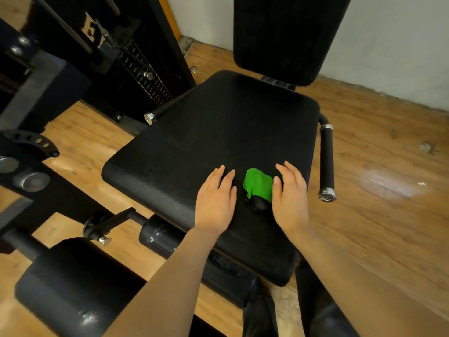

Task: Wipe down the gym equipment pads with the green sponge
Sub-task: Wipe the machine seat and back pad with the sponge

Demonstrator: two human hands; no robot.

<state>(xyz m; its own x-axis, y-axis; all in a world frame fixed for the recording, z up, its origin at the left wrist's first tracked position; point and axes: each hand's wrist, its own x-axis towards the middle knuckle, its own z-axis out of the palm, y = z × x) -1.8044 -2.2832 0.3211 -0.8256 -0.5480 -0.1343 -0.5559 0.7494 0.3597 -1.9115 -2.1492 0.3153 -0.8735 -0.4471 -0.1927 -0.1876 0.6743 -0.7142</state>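
Observation:
A bright green sponge (259, 185) with a dark underside lies on the black seat pad (213, 132) of a gym machine, near the pad's front right part. My left hand (215, 200) lies flat on the pad just left of the sponge, fingers straight, a small gap between them. My right hand (290, 193) is on the sponge's right side with straight fingers; its thumb edge touches the sponge. Neither hand holds anything. The upright black back pad (286, 32) stands behind the seat.
A black side handle with chrome ends (326, 159) runs along the seat's right edge, and another handle (160, 110) sticks out at the left. Roller pads (73, 285) and the weight stack (143, 71) are on the left. Wooden floor (379, 190) surrounds the machine.

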